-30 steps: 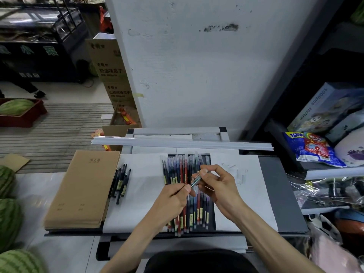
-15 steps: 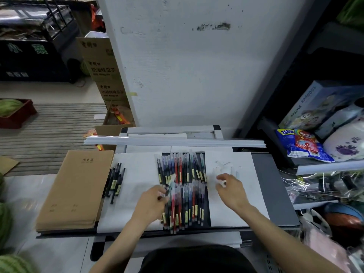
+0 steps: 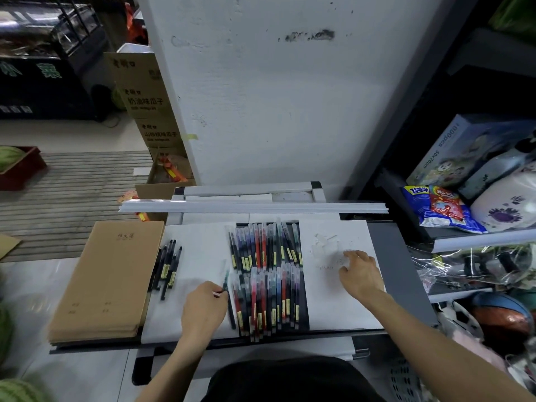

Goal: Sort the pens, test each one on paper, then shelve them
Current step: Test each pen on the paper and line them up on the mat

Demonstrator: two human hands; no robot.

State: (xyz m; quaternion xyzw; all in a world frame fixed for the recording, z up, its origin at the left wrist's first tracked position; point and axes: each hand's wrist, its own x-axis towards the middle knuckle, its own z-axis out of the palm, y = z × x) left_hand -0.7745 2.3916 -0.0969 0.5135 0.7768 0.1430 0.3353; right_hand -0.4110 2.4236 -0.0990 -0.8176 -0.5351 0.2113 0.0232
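Several capped pens [image 3: 266, 274], red, blue and black, lie in two rows on a dark strip between two white sheets. My left hand [image 3: 204, 307] pinches a dark pen [image 3: 229, 303] at the right edge of the left paper sheet [image 3: 200, 250], just left of the rows. My right hand [image 3: 359, 275] rests with loosely curled fingers on the right paper sheet [image 3: 333, 303], holding nothing that I can see. Small clear caps [image 3: 326, 242] lie on that sheet beyond its fingers. Several sorted black pens [image 3: 168, 266] lie at the left sheet's left edge.
A stack of brown notebooks [image 3: 107, 280] lies left of the sheets. White rails [image 3: 252, 206] cross the far side of the grey work table [image 3: 400, 274]. Shelves with boxes and a snack bag [image 3: 441, 208] stand at the right. Watermelons [image 3: 17, 391] sit low on the left.
My hands have parted. The left carried the pen down and left from above the rows to the left sheet. The right moved out to the right sheet near the caps.
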